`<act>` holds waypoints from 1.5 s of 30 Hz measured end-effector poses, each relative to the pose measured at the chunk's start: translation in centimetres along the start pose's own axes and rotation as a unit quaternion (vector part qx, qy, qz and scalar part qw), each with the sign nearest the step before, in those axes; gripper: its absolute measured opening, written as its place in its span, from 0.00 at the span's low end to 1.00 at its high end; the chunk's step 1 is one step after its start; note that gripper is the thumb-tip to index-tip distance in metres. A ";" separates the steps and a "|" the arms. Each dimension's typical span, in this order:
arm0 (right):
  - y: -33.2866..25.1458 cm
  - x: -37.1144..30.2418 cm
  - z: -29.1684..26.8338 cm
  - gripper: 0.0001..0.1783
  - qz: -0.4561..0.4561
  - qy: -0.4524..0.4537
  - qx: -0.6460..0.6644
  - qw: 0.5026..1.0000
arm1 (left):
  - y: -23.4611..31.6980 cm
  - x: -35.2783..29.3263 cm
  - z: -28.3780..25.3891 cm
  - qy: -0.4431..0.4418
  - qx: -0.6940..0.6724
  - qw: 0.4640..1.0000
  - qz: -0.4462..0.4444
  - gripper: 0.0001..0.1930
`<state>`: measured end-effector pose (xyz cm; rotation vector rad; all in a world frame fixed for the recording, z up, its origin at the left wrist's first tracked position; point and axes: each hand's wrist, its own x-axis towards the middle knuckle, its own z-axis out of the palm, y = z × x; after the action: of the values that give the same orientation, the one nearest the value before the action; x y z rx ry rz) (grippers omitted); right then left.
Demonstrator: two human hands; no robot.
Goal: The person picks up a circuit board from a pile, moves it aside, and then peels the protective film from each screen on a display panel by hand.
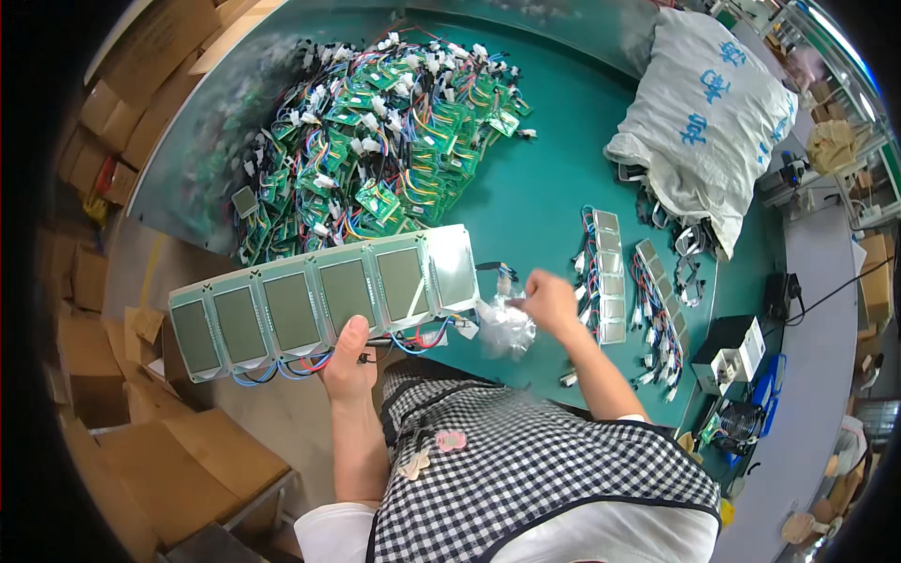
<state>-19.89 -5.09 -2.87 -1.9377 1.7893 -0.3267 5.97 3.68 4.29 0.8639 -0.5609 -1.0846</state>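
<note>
My left hand (pixel 351 369) grips the lower edge of a long panel of joined display boards (pixel 293 298), thumb on the front, fingers behind. The panel is tilted and raised at the table's near edge. Its grey screens face up, and the rightmost one looks paler and shinier. Red, blue and black wires with white plugs hang from its lower edge. My right hand (pixel 552 304) is closed just right of the panel, its fingertips pinched at a crumpled clump of clear plastic film (pixel 508 330). How much of the film lies on the table I cannot tell.
A big heap of wired green circuit boards (pixel 375 141) covers the table's far left. Two display strips (pixel 610 277) with wires lie to the right. Beyond them slumps a white woven sack (pixel 699 113). A black-and-white box (pixel 730 355) stands right; cardboard boxes (pixel 178 469) fill the left.
</note>
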 end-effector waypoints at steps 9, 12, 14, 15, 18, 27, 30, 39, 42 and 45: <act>-10.5 -0.4 -8.0 0.25 -0.413 0.178 0.100 0.887 | 0.7 -0.5 3.9 -0.103 0.040 0.993 0.037 0.25; -10.5 -0.9 -6.9 0.18 -0.417 0.220 0.101 0.876 | 0.9 -0.7 3.6 -0.103 0.047 0.993 0.033 0.26; -10.6 -1.3 -6.7 0.17 -0.429 0.227 0.110 0.867 | 0.5 -0.8 2.8 -0.097 0.036 0.994 0.035 0.25; -10.5 -1.4 -6.7 0.15 -0.438 0.238 0.118 0.859 | 0.5 -1.0 2.6 -0.095 0.036 0.994 0.035 0.25; -10.2 -1.6 -6.5 0.11 -0.439 0.249 0.183 0.844 | 0.2 -1.0 1.8 -0.043 0.019 0.998 0.041 0.21; -8.6 -2.9 -5.2 0.11 -0.020 -0.119 0.675 0.728 | -0.1 -0.2 0.8 -0.068 -0.038 0.996 0.039 0.19; -8.4 -2.8 -5.1 0.09 -0.018 -0.129 0.713 0.689 | 0.0 -0.3 1.0 -0.080 -0.044 0.995 0.037 0.20; -8.8 -3.2 -4.8 0.09 -0.009 -0.140 0.767 0.627 | 0.6 -0.9 1.2 -0.086 -0.027 0.995 0.041 0.21; -9.0 -3.2 -4.8 0.08 -0.003 -0.145 0.779 0.610 | 0.6 -1.2 1.2 -0.084 -0.025 0.995 0.045 0.22; -9.0 -3.3 -4.7 0.08 0.008 -0.150 0.783 0.603 | 0.4 -1.3 0.7 -0.097 -0.034 0.993 0.050 0.22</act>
<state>-14.77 -2.45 6.10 -0.5404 0.5806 -1.0217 5.17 4.76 4.99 0.6668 -0.7181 -1.0963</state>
